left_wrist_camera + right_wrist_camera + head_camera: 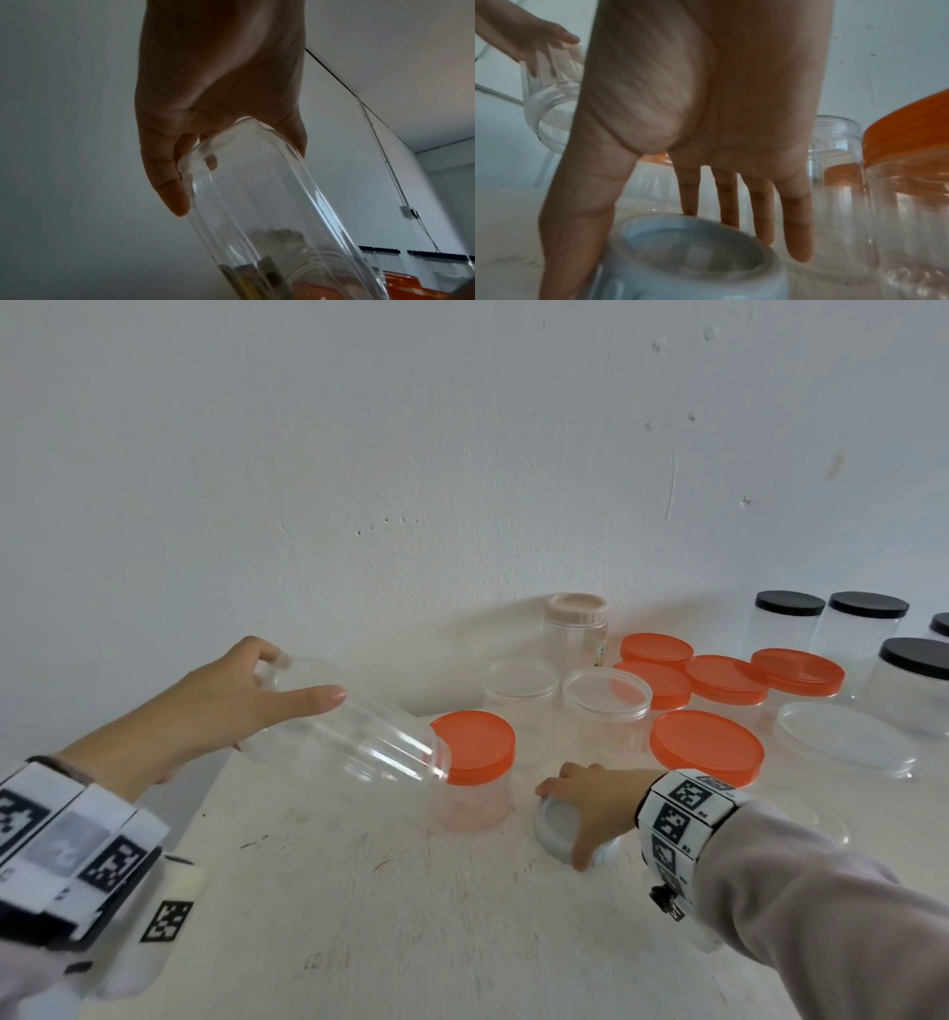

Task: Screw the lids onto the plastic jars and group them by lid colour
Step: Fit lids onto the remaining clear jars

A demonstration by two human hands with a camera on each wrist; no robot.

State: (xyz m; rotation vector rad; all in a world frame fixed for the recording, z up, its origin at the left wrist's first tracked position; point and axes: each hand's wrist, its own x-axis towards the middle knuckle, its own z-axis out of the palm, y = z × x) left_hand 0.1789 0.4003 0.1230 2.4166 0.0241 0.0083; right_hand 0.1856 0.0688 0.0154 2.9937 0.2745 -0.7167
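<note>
Head view, jar label (600, 653) unreadable

white table (390, 916) | white wall (411, 454) | wall cable (380, 146)

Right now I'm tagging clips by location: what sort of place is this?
Probably a plain indoor room, a makeshift workspace: a bare white wall with scuffs, a worn white table pushed against it, and exposed cable conduit running up another wall.

Soft, even daylight fills the head view; both wrist views are dim, blurred, with edges bowed at 3 o'clock.
</note>
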